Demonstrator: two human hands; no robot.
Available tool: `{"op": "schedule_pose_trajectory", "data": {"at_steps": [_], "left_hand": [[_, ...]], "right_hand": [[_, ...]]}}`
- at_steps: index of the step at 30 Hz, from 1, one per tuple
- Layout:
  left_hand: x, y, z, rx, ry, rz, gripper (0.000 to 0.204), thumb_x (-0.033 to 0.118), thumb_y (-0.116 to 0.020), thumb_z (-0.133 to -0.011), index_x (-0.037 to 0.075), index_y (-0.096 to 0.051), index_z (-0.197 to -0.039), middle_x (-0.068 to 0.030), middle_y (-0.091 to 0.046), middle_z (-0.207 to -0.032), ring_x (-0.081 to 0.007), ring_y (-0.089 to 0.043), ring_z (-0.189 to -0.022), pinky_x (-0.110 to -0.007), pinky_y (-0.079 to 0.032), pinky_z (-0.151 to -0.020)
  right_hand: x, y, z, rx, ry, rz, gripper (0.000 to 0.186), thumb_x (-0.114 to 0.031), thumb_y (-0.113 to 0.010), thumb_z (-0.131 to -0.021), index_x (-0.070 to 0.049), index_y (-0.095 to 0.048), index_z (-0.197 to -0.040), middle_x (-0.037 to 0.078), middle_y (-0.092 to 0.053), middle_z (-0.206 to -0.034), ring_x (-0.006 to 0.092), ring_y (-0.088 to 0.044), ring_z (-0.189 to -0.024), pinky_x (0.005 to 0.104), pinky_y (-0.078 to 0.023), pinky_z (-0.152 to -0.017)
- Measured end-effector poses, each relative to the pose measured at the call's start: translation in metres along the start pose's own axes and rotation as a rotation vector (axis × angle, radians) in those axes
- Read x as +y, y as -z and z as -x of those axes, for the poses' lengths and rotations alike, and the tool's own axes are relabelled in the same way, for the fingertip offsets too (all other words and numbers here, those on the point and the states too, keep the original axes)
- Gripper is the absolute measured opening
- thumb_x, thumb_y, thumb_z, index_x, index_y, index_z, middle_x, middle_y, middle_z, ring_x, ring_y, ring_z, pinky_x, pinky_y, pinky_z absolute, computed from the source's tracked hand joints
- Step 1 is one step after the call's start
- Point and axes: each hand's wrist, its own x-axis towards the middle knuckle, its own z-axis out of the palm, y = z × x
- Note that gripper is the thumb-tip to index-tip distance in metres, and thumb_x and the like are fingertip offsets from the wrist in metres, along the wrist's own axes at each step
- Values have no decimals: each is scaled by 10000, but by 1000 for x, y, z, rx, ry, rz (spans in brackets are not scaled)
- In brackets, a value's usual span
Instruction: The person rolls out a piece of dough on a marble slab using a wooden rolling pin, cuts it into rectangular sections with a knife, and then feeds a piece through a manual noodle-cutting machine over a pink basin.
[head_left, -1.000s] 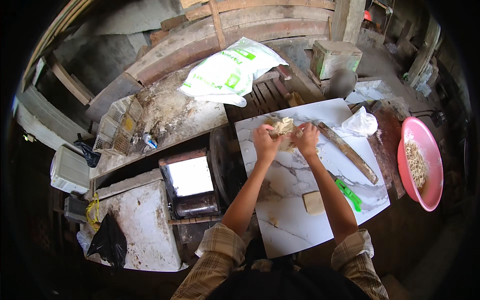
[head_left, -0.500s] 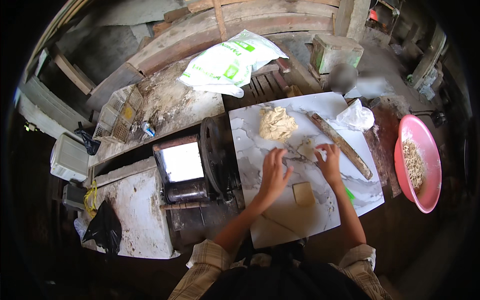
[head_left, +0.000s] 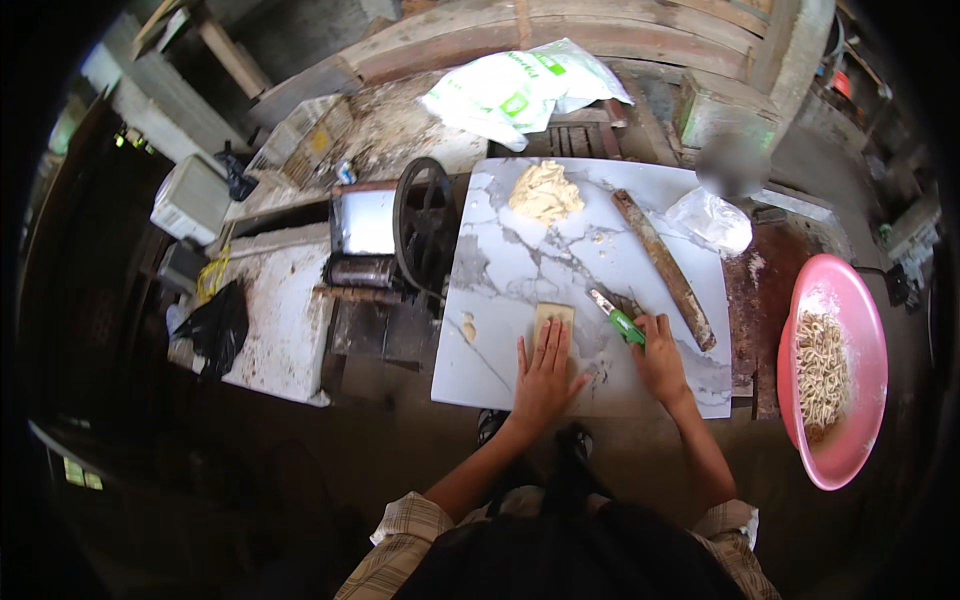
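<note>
My left hand lies flat with fingers extended on a small rectangular slab of dough near the front of a white marble-patterned board. To its right, my right hand is closed around the green handle of a cutter knife, whose blade points away and to the left. Beyond the hands sits a rough lump of pale dough. A worn wooden rod rests slantwise on the board's right side, beside a white plastic bag.
Right of the board, a pink basin holds thin strips like noodles. A hand-wheel roller machine stands at the left. Behind are a white and green sack and a plastic basket. A black bag lies on the white slab.
My left hand has come down onto the dough slab. My right hand has taken hold of the green cutter knife, which lay by my right forearm. The whole view has shifted.
</note>
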Motion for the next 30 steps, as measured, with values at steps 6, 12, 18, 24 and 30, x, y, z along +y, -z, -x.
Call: {"op": "schedule_pose_trajectory", "data": {"at_steps": [6, 12, 18, 24, 30], "left_hand": [[17, 1, 33, 24, 105, -35, 796, 493, -507, -875, -2, -234, -1435, -154, -254, -1497, -265, -211, -1403, -557, -145, -1101], [20, 3, 39, 99, 196, 26, 739, 470, -470, -912, -13, -246, -1425, -178, -268, -1485, -288, -253, -1383, -522, -185, -1104], [18, 4, 36, 111, 218, 6, 685, 453, -469, -919, -11, -313, -1400, -173, -337, -1451, -292, -317, -1348, -479, -233, -1100], [17, 4, 35, 104, 220, -17, 708, 478, -466, -912, -31, -333, -1385, -173, -354, -1441, -278, -326, -1346, -480, -238, -1097], [15, 4, 35, 118, 215, -3, 695, 471, -473, -910, -22, -344, -1382, -178, -363, -1435, -285, -337, -1339, -492, -245, -1090]], "right_hand": [[-17, 26, -15, -228, 155, -77, 463, -73, -551, -859, -125, -394, -1292, 223, -588, -861, 441, -584, -809, 498, -472, -700], [-53, 32, -30, -524, 442, 149, 556, -143, -496, -907, -305, -337, -1415, 190, -614, -760, 375, -629, -675, 454, -515, -612], [-58, 19, -36, -464, 598, 267, 599, -107, -515, -847, -305, -385, -1398, 159, -600, -661, 350, -632, -596, 439, -514, -547], [-58, 18, -38, -469, 591, 296, 620, -99, -520, -830, -302, -385, -1400, 156, -600, -655, 346, -632, -585, 436, -517, -536], [-59, 19, -40, -476, 603, 293, 626, -103, -526, -830, -307, -378, -1404, 155, -595, -647, 340, -629, -571, 428, -515, -528]]}}
